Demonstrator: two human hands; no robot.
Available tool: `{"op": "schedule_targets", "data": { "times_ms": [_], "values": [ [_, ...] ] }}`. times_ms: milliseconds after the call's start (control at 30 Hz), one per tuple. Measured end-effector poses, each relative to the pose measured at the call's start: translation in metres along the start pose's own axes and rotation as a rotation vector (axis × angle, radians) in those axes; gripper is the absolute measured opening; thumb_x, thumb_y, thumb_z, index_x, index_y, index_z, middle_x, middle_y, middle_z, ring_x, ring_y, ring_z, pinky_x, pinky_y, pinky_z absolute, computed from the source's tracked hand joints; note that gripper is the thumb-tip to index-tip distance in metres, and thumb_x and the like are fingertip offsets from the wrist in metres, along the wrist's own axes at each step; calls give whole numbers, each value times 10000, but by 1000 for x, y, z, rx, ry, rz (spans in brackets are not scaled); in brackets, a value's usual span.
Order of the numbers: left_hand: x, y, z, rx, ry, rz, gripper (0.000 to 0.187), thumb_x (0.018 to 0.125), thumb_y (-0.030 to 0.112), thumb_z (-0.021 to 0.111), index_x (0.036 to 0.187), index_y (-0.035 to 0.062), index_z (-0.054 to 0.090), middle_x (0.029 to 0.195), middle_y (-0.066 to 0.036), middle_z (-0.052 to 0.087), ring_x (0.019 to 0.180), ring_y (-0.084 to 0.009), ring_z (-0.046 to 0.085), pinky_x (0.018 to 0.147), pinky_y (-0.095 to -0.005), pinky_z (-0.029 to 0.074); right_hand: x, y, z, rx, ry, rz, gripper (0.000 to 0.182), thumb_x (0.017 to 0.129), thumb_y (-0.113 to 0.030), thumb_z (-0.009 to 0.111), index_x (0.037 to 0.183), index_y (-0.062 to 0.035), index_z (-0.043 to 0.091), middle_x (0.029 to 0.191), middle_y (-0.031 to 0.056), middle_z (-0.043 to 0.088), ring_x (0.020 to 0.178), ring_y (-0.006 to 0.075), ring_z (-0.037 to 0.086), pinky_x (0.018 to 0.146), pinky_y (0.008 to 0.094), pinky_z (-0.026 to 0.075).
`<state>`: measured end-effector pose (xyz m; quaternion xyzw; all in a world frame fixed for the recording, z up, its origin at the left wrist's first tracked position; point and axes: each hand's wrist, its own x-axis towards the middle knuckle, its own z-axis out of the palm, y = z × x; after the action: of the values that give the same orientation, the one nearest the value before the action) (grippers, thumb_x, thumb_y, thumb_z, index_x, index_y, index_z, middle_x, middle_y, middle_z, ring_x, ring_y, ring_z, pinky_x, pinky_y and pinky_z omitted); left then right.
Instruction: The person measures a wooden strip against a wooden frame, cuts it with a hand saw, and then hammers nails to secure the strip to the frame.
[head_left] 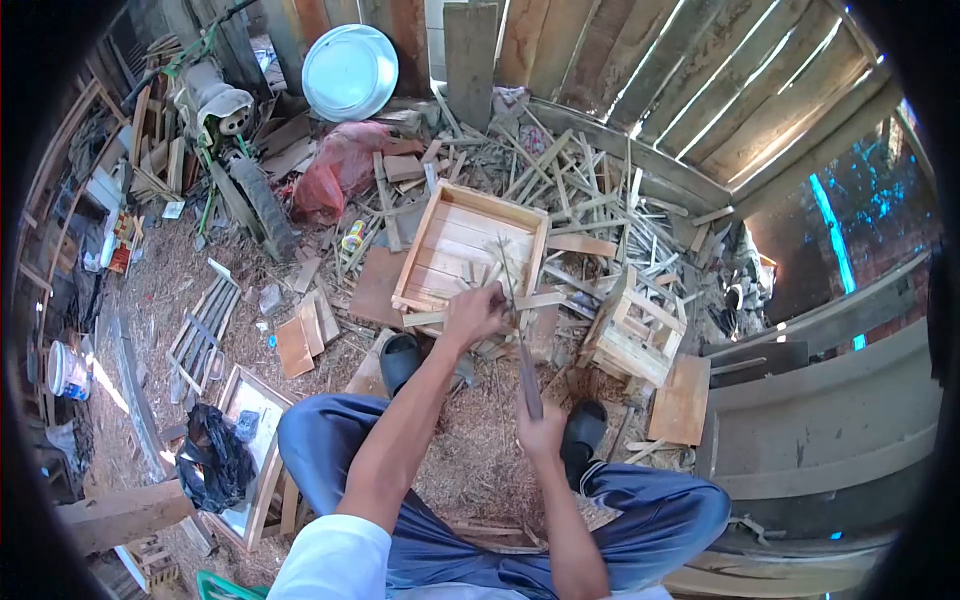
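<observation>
My left hand (475,316), fingers closed, grips a thin wooden slat (542,301) that lies crosswise in front of me. My right hand (541,432) is wrapped round the dark handle end of a long knife (529,375). Its narrow blade points away from me and crosses the slat just right of my left fingers. Directly beyond is a shallow wooden box (470,235) with a planked bottom, its near edge partly hidden by my left hand. To the right stands a small wooden frame-like crate (630,335).
Scrap wood strips (570,180) are heaped along the plank wall (610,60). A light blue basin (350,72) leans at the back, beside a red plastic bag (340,170). Left are a wheel (262,205), a black plastic bag (213,460) and a white bucket (70,370).
</observation>
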<state>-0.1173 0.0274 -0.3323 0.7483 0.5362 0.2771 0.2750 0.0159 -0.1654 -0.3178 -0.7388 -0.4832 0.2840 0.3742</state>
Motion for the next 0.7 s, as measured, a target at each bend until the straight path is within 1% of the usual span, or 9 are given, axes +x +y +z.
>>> {"op": "schedule_targets", "data": {
  "times_ms": [133,167,233,333,367,467,600,667,700],
  "values": [
    [5,4,-3,86,-110,-67,215,825,208,602,976,58,627,907,-205,687,870,-389,653,738,-497,505,18,-10,5,7,-48,18,433,918,-334,630,681,28,650,510,192,535,455,290,589,498,435,433],
    [1,2,3,135,-89,-18,255,844,198,581,1044,42,592,1037,-214,656,963,-377,630,766,-478,507,2,-13,4,35,77,-67,467,902,-289,671,588,25,530,457,113,419,409,155,476,446,381,363],
    [-4,-3,14,209,81,77,373,899,181,524,1220,-2,478,1339,-220,501,1229,-354,496,939,-444,458,-11,-1,7,25,68,-93,460,903,-280,671,588,26,533,456,96,410,419,135,467,446,380,363],
    [1,-3,15,308,235,148,370,915,199,522,1227,2,491,1365,-226,466,1268,-367,449,1081,-525,328,-9,6,-3,44,8,-45,443,902,-264,669,590,25,542,451,76,408,433,115,469,446,378,366],
    [1,-7,23,320,293,71,403,928,230,522,1267,15,481,1395,-227,435,1334,-369,374,1142,-608,160,-7,4,-8,66,-48,4,433,902,-256,667,593,24,548,449,74,414,437,116,479,446,376,369],
    [9,-9,23,493,342,99,448,936,263,516,1303,10,468,1443,-234,394,1402,-364,303,1152,-637,107,-4,4,-11,11,-44,2,426,902,-248,663,591,23,554,449,66,421,441,105,479,442,362,368],
    [18,0,23,296,404,-179,493,945,290,482,1330,-18,461,1520,-241,314,1472,-363,186,1179,-587,68,-14,4,-6,58,-3,-13,423,905,-225,665,583,24,547,453,56,428,444,90,472,430,346,361],
    [18,2,22,329,361,-201,516,939,268,469,1357,-35,441,1547,-236,279,1479,-365,167,1184,-573,67,-27,-8,-17,57,-30,162,407,897,-204,676,590,34,555,459,48,442,453,85,470,441,342,371],
    [19,3,23,390,368,-186,538,928,254,468,1377,-38,423,1552,-233,273,1479,-367,168,1182,-577,73,-38,-3,-25,51,-35,43,359,892,-191,682,638,42,579,476,49,463,460,93,480,458,342,388]
  ]
}}
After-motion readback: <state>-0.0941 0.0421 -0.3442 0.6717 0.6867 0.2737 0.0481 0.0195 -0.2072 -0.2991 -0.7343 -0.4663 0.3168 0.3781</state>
